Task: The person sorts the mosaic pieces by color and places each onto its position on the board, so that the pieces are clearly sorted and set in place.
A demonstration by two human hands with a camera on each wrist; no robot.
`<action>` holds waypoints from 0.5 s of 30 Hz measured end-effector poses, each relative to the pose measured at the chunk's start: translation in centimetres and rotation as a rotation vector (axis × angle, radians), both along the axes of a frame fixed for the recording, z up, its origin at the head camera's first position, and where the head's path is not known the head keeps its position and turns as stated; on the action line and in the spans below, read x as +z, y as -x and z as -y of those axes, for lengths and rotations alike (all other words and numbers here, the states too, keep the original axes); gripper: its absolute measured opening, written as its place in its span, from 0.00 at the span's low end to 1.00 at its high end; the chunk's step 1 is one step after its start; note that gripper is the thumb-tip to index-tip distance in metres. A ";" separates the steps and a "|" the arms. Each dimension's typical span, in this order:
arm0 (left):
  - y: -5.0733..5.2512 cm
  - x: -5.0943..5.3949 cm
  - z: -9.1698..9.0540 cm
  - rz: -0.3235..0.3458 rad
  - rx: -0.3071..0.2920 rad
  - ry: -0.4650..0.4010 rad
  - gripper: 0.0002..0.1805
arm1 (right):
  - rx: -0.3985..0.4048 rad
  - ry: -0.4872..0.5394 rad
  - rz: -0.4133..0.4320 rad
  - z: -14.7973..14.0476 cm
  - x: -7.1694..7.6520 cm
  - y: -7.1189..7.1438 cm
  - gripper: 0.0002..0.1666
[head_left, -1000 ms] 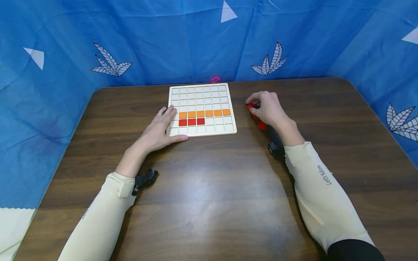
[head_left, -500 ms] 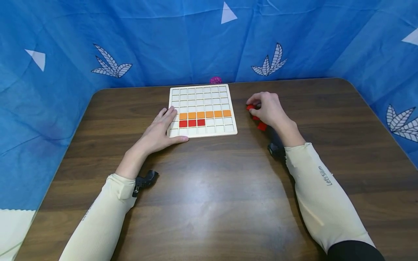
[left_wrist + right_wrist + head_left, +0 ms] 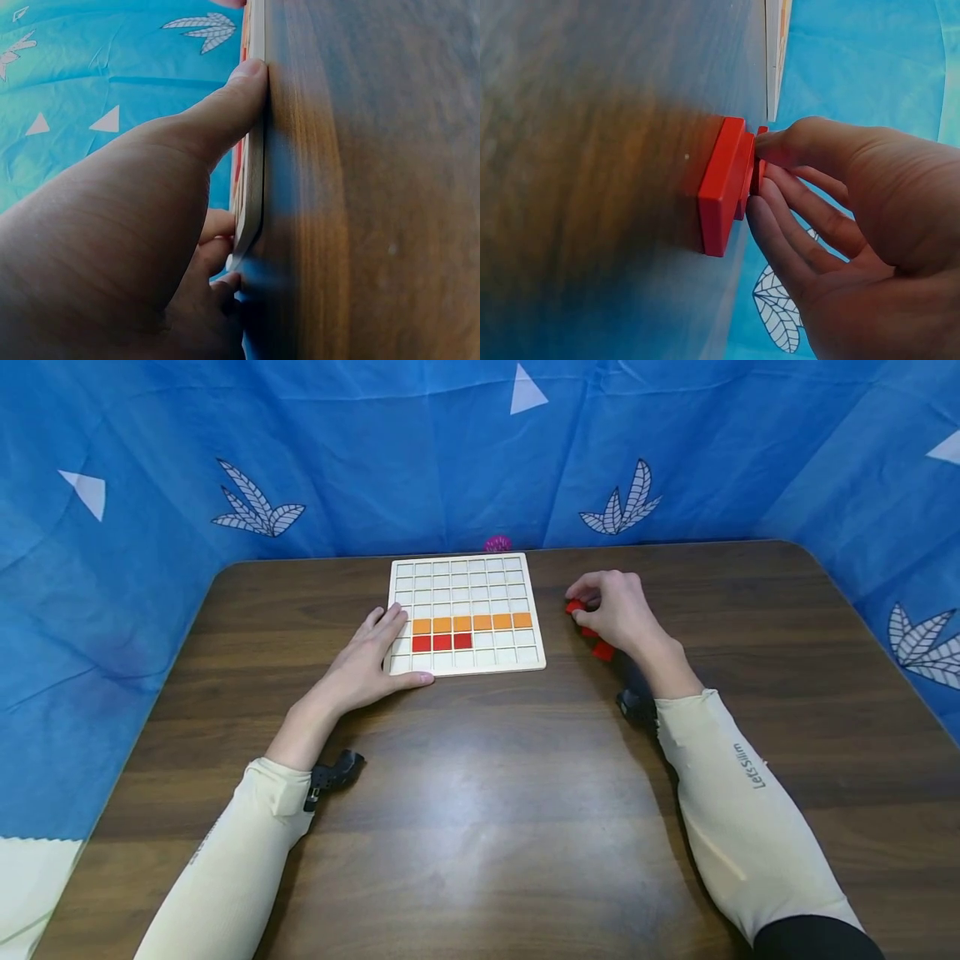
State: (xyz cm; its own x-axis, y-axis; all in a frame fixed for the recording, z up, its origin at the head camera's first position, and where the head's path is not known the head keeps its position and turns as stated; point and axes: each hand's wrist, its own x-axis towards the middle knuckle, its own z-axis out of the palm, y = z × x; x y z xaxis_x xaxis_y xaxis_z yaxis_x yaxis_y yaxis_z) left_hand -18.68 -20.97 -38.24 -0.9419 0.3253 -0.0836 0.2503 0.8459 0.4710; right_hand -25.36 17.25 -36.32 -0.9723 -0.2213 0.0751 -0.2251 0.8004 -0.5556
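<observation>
A pale grid board [image 3: 504, 578] lies near the far side of the table. One row in it holds several orange square tiles [image 3: 462, 623]; the row in front has three red tiles [image 3: 442, 642]. My left hand [image 3: 360, 664] rests along the board's left side, fingers spread over its rim and thumb [image 3: 247, 75] against the near edge. Right of the board, my right hand [image 3: 618, 610] pinches a small red tile [image 3: 762, 161] between thumb and fingertips. Two more red tiles sit close by it, the nearest one [image 3: 720, 191] flat on the table.
The brown wooden table [image 3: 480, 793] spreads in front of both arms. A blue patterned cloth [image 3: 375, 452] hangs behind and beside it. Black wrist cameras are strapped under the left wrist [image 3: 337, 772] and the right wrist [image 3: 633, 706].
</observation>
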 end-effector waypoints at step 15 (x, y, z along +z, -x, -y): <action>0.0 0.0 -0.1 0.004 -0.002 0.004 0.63 | 0.045 0.013 -0.046 0.4 -0.2 0.0 0.14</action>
State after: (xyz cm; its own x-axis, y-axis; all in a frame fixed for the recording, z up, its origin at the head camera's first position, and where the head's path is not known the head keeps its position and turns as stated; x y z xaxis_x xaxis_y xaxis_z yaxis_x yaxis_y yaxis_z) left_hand -18.72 -20.89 -38.26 -0.9408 0.3272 -0.0882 0.2506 0.8470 0.4688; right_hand -25.32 16.85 -36.50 -0.9568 -0.2638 0.1222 -0.2863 0.7815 -0.5543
